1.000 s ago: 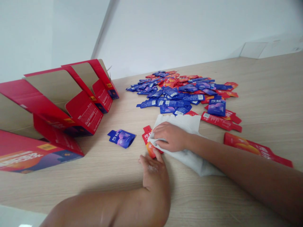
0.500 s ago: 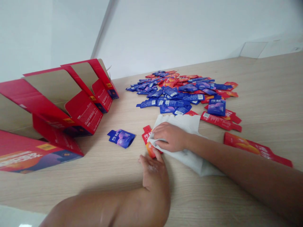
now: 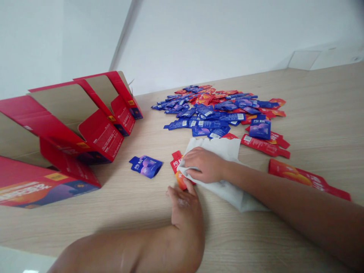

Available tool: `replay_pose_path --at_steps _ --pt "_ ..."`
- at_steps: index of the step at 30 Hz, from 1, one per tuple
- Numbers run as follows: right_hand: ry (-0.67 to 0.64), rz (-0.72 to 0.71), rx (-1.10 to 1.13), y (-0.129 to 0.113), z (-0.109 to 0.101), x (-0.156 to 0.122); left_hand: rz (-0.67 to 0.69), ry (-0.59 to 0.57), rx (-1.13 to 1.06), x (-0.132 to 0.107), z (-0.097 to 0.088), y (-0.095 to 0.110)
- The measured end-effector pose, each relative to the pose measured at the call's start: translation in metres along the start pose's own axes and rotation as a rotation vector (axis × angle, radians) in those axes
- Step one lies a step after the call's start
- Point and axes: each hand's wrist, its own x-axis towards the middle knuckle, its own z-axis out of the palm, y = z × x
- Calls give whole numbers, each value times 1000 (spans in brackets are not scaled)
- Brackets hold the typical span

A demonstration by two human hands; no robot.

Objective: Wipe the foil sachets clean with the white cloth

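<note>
A small red pouch (image 3: 175,163) with an orange fruit print lies flat on the table. My right hand (image 3: 203,165) is closed on a white cloth (image 3: 227,148), bunched under the fingers and spread out beneath the forearm. The cloth's folded edge overlaps the pouch's right side and hides part of it. From below, my left hand (image 3: 183,204) reaches up and holds the pouch's lower end with its fingertips against the table; its other fingers are bent and partly hidden. To the left of the red pouch rests a blue pouch (image 3: 146,166) with purple fruit.
Several open red cardboard boxes (image 3: 68,178) stand in a row along the left. A heap of blue and red pouches (image 3: 210,110) lies at the back, near the wall (image 3: 227,38). Another red pouch (image 3: 304,178) is beyond my right forearm on the wooden table (image 3: 318,113).
</note>
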Motion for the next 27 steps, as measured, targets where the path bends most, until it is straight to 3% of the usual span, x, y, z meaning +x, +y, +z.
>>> replay_pose_path --at_steps 6,12,21,27 --pt "-1 56 -25 6 0 0 -31 12 -41 -1 1 2" --pt "-4 -1 1 -1 -1 0 -69 19 -220 0 0 1" --pt "11 74 -7 8 0 0 -28 4 -44 0 2 2" --pt "-2 10 -4 1 -1 -1 -30 3 -43 0 0 3"
